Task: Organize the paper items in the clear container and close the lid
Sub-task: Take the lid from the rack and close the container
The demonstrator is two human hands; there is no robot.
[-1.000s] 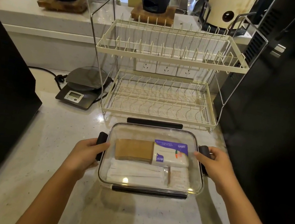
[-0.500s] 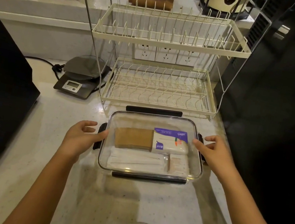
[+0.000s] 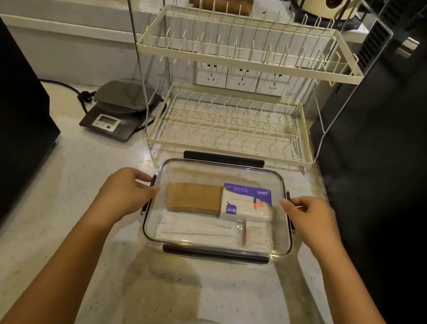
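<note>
- My left hand [image 3: 127, 192] and right hand [image 3: 309, 224], fingers curled, press the side latches of the clear container [image 3: 216, 245], mid-counter before the dish rack [image 3: 230, 124].
- Uneven pressure might leave one latch unclipped, lid loose.

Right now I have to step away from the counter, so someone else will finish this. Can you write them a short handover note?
Left hand: on the left side clasp of the clear container, fingers curled over the rim.
Right hand: likewise on the right side clasp.
Inside, under the lid: brown paper stack back left, tissue pack back right, white wrapped sticks along the front, small packet front right.
Done: items arranged, lid on.
Left: I can't tell which clasps are latched; check and press down all four.
</note>
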